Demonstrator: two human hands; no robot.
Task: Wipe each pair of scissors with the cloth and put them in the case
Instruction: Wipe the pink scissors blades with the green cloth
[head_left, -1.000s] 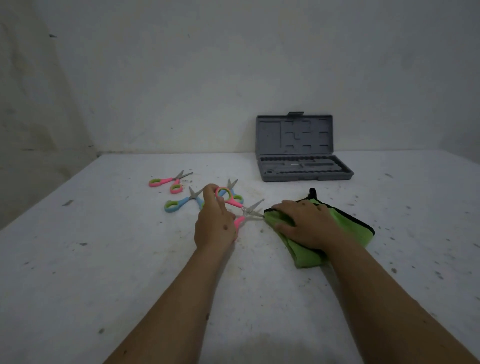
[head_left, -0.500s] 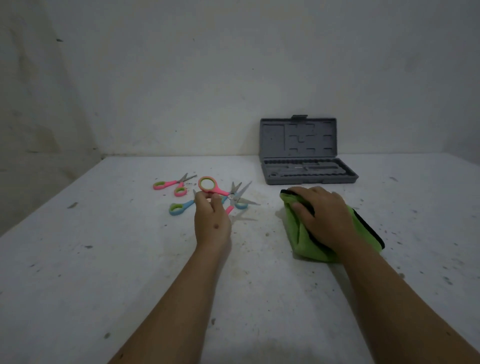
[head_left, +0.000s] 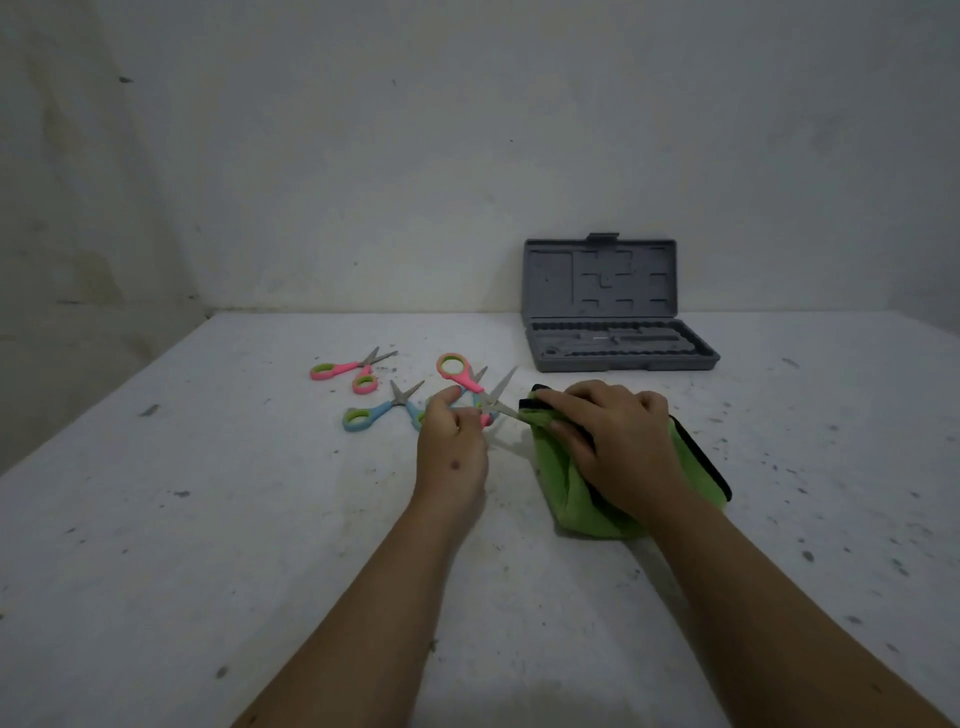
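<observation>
Hands: left (head_left: 451, 446) pinches pink scissors (head_left: 470, 387); right (head_left: 615, 441) grips green cloth (head_left: 558, 467) on one blade. No writing legible.

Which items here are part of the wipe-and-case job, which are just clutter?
Job:
held pink scissors
green cloth
open grey case
pink scissors on table
blue scissors
left hand
right hand

Lying about:
only dark specks on the white table

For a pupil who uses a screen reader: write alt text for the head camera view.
A left hand holds open pink scissors, one blade tip touching a green cloth gripped by the right hand. Pink scissors and blue scissors lie on the white table; an open grey case stands behind.
</observation>
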